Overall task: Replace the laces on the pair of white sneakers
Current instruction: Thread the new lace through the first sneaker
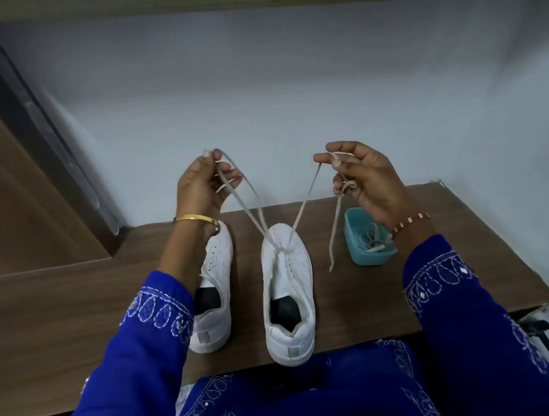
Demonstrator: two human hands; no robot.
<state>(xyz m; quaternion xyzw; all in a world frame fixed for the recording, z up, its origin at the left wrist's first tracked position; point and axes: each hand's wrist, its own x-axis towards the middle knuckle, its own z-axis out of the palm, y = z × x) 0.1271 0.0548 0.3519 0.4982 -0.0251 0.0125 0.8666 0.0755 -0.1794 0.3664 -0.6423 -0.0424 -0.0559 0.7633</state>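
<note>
Laced sneaker [289, 294] lies lengthwise, toe pointing away.

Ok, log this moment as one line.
left hand holds lace | right hand holds other end | lace through right sneaker | left sneaker unlaced

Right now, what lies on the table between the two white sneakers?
Head view: bare brown wooden table separates the left white sneaker from the right white sneaker.

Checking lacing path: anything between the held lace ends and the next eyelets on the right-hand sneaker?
Nothing visible. Left hand and right hand hold the lace raised above the right-hand sneaker. The tongue area lies uncovered; the teal tub and other sneaker sit aside.
</note>
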